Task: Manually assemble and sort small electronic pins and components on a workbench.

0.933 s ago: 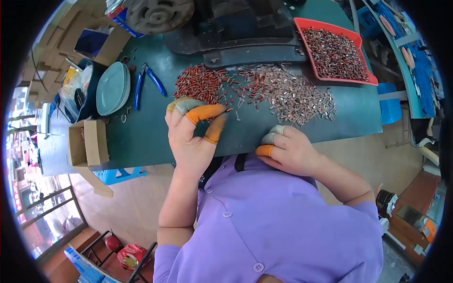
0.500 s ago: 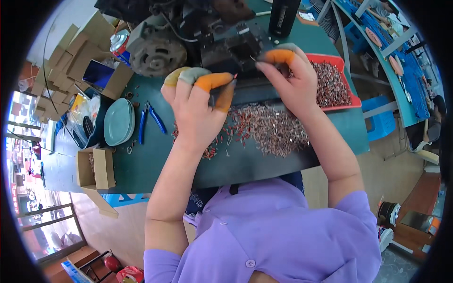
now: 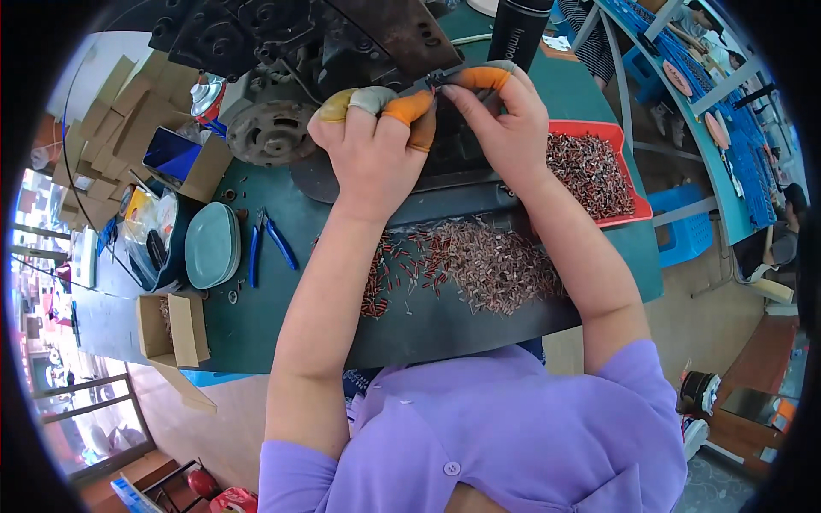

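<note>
The near edge of the green table (image 3: 445, 335) runs in front of the person's body, and a bare strip lies between this edge and the pile of metal bits (image 3: 492, 269). More free surface is at the left, between the pliers (image 3: 255, 256) and the left forearm. Near the hands the room is narrow, because the machine (image 3: 272, 128) stands close.

The red tray (image 3: 640, 210), beside the right forearm, is filled with many small red and silver pieces. The black bin (image 3: 175, 272) contains plastic bags; the cardboard box (image 3: 190, 329) at the table's left has some small brownish content.

The left hand (image 3: 374, 158) pinches narrowly a small red part (image 3: 433, 89) at its fingertips, in front of the machine. The right hand (image 3: 511, 128) has thumb and forefinger nearly together just beside it; whether they grip something, I cannot tell. The left forearm partly covers the red pieces (image 3: 375, 292), and the upper border cuts the black bottle (image 3: 518, 36).
</note>
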`<act>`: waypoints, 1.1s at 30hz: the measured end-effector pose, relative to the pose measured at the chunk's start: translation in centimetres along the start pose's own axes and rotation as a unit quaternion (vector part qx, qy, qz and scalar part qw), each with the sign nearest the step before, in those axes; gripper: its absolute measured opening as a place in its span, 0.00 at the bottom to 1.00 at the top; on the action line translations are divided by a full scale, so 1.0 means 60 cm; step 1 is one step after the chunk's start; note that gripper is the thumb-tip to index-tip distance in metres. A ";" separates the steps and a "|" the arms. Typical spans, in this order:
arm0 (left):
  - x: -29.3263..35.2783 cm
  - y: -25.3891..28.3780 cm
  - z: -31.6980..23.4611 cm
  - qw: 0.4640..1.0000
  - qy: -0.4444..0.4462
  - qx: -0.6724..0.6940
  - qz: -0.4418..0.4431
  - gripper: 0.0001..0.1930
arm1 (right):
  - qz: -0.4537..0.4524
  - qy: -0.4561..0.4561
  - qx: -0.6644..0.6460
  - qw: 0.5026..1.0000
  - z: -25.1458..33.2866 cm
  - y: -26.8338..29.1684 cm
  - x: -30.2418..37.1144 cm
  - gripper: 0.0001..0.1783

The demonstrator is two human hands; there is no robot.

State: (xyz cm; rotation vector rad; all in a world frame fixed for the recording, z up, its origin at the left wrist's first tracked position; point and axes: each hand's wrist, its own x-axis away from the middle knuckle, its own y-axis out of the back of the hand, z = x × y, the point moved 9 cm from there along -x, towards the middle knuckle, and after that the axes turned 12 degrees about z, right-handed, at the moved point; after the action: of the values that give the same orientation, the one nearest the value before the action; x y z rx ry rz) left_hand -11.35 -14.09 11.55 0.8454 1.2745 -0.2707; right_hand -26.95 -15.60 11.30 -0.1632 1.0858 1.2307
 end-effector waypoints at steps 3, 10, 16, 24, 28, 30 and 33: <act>0.005 -0.009 -0.006 0.999 -0.025 -0.018 -0.009 0.14 | 0.002 -0.048 -0.012 0.999 -0.010 -0.007 0.005 0.09; 0.006 -0.020 -0.007 0.999 -0.030 -0.026 -0.012 0.13 | -0.019 -0.108 -0.058 0.992 -0.018 -0.009 0.013 0.10; 0.008 -0.022 -0.006 0.999 -0.028 -0.034 -0.001 0.14 | -0.023 -0.170 -0.085 0.981 -0.024 -0.013 0.017 0.11; 0.004 -0.021 -0.005 0.999 -0.016 -0.037 -0.009 0.15 | -0.025 -0.198 -0.119 0.973 -0.041 -0.021 0.023 0.12; 0.004 -0.023 -0.003 0.999 -0.015 -0.032 -0.005 0.15 | -0.021 -0.198 -0.098 0.975 -0.039 -0.020 0.021 0.12; 0.003 -0.022 -0.004 0.999 -0.013 -0.032 -0.011 0.15 | -0.024 -0.196 -0.107 0.974 -0.042 -0.021 0.023 0.12; 0.001 -0.020 -0.006 0.999 -0.017 -0.032 -0.016 0.14 | -0.022 -0.205 -0.104 0.973 -0.039 -0.020 0.022 0.12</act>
State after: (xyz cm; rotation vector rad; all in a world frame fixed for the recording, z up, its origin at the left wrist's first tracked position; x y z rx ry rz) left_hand -12.33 -14.67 10.97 0.7644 1.2588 -0.2670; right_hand -27.40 -16.66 8.57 -0.0863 0.5935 1.2692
